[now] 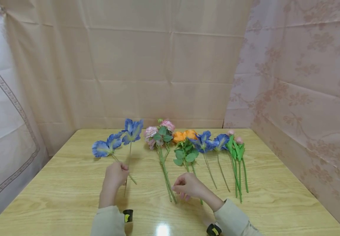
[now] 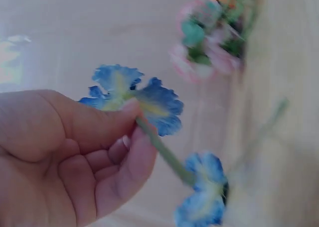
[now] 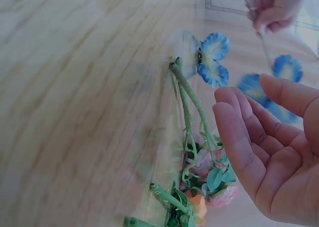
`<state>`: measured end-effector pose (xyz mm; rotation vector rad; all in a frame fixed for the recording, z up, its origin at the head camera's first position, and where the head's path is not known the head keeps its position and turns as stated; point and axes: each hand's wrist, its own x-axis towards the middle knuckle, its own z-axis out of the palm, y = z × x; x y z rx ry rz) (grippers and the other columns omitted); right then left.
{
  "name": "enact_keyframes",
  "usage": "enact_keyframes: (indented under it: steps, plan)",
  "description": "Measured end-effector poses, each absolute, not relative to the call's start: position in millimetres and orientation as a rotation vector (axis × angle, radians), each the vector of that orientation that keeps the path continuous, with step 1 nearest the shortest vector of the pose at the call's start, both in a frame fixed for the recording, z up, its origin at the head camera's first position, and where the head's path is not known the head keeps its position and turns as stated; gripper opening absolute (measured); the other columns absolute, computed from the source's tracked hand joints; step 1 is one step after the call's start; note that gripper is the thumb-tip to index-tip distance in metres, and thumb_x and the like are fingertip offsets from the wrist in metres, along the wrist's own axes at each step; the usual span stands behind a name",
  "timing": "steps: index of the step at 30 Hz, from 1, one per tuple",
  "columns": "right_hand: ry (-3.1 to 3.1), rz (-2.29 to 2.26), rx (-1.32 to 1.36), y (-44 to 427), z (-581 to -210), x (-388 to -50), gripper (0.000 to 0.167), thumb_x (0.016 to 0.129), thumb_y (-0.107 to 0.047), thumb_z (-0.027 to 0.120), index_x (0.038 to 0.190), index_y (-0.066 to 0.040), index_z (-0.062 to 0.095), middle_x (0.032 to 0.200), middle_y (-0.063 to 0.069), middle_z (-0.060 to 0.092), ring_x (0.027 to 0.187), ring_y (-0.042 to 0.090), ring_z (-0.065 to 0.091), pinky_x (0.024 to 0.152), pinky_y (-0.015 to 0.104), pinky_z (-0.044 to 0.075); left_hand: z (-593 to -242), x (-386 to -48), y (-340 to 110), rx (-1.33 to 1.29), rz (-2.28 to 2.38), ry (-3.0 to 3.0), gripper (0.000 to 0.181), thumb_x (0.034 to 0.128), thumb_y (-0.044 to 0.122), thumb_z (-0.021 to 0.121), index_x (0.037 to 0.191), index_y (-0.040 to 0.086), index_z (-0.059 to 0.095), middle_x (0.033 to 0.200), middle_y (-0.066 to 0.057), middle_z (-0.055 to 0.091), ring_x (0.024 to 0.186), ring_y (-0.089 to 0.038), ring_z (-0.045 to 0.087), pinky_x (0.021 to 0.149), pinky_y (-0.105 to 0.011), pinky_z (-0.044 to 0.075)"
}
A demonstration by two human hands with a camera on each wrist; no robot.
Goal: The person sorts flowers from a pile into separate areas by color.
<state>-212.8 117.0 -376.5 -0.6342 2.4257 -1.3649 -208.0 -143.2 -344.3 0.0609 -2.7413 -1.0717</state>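
Note:
My left hand (image 1: pixel 116 175) pinches the thin stem of a blue iris (image 1: pixel 132 131) between thumb and forefinger, its bloom raised. Another blue iris (image 1: pixel 103 148) lies on the table, its stem running behind that hand. The left wrist view shows the pinched stem (image 2: pixel 167 160) close up. My right hand (image 1: pixel 189 186) is just right of the lower stems of the pink flowers (image 1: pixel 159 132). In the right wrist view its fingers (image 3: pixel 232 132) are loosely bent, with nothing between them and the thumb.
Right of the pink flowers lie orange flowers (image 1: pixel 184 135) with green leaves, two more blue irises (image 1: pixel 203 142), and pink tulips (image 1: pixel 238 147) with green stems. The wooden table (image 1: pixel 69 186) meets a beige curtain (image 1: pixel 158 65) behind and patterned cloth (image 1: pixel 302 98) on the right.

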Motion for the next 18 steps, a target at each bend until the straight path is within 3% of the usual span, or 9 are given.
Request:
enact_keyframes:
  steps: [3, 6, 18]
  plan:
    - [2.427, -1.374, -0.645, 117, -377, -212, 0.012, 0.084, -0.010, 0.062, 0.081, 0.001, 0.064, 0.066, 0.009, 0.060, 0.053, 0.022, 0.059, 0.045, 0.033, 0.049, -339, -206, -131, 0.043, -1.248, -2.675, 0.006, 0.0778, -0.004, 0.061, 0.076, -0.006, 0.055, 0.067, -0.008, 0.054, 0.051, -0.015, 0.054, 0.047, -0.027, 0.048]
    - [2.433, -1.390, -0.656, 116, -377, -210, 0.011, 0.084, -0.009, 0.062, 0.083, 0.002, 0.063, 0.067, 0.010, 0.061, 0.053, 0.019, 0.058, 0.046, 0.033, 0.050, -337, -206, -119, 0.004, -1.373, -2.622, 0.005, 0.0783, -0.005, 0.060, 0.080, -0.008, 0.056, 0.068, -0.009, 0.054, 0.048, -0.014, 0.054, 0.046, -0.027, 0.048]
    - [2.374, -1.525, -0.706, 105, -370, -196, 0.017, 0.083, -0.009, 0.063, 0.089, 0.007, 0.062, 0.072, 0.013, 0.061, 0.062, 0.029, 0.059, 0.048, 0.030, 0.050, -325, -193, -83, -0.378, -1.621, -2.579, 0.009, 0.0787, -0.010, 0.060, 0.074, -0.004, 0.056, 0.061, -0.006, 0.053, 0.049, -0.015, 0.055, 0.050, -0.031, 0.050]
